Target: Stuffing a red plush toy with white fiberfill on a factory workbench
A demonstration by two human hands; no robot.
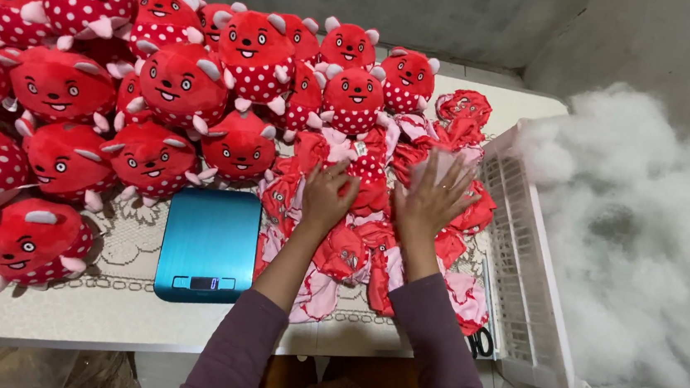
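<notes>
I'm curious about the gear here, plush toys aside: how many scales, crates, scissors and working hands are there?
Blue digital kitchen scale: 1
White plastic crate: 1
Black-handled scissors: 1
Hands, left hand and right hand: 2
Total: 5

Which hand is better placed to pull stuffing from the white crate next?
Probably the right hand: it lies on the unstuffed skins nearest the white crate of stuffing; the left hand is nearer the scale.
</notes>
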